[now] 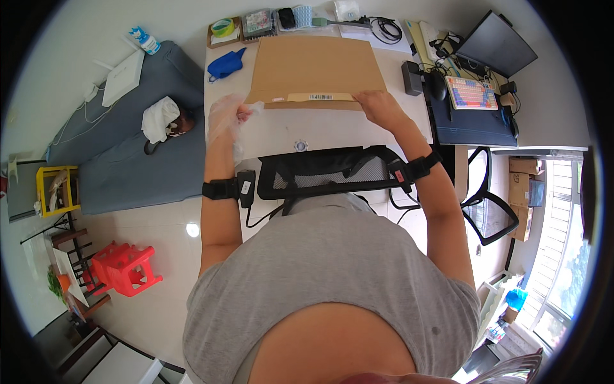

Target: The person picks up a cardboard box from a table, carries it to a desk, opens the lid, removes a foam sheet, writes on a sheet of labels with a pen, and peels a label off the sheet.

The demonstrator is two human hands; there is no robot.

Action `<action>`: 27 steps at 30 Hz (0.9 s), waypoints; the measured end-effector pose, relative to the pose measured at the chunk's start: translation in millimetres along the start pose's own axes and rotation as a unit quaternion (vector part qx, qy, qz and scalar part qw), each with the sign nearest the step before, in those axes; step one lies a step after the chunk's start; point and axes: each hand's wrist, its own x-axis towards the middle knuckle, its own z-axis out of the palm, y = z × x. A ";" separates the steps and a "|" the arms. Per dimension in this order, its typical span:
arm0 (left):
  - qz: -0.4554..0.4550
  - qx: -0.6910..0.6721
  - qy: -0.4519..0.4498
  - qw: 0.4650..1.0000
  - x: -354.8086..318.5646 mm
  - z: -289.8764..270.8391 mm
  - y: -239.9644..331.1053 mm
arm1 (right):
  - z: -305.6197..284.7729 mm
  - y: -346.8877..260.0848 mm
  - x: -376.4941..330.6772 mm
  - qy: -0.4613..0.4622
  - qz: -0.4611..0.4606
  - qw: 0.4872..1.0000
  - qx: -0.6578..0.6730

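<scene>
- Envelope [314,67], brown cardboard, lies flat on the white table [332,134], far of the chair back [332,171].
- Right hand [377,105] pinches its near flap edge.
- Left hand [225,118] clutches clear plastic wrap [220,109] at the envelope's near left corner.

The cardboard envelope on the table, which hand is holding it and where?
The right hand presses the cardboard envelope at its near edge; the left hand grips clear plastic film.

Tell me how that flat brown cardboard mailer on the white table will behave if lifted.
The cardboard mailer lies flat and thin, so it is probably light and fairly stiff. Being wide, it may sag if lifted by the near edge, where the right hand rests.
</scene>
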 end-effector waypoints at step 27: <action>-0.029 0.045 -0.036 0.998 12.2 -21.0 -22.2 | -118.3 55.6 66.1 0.154 0.110 0.981 -0.042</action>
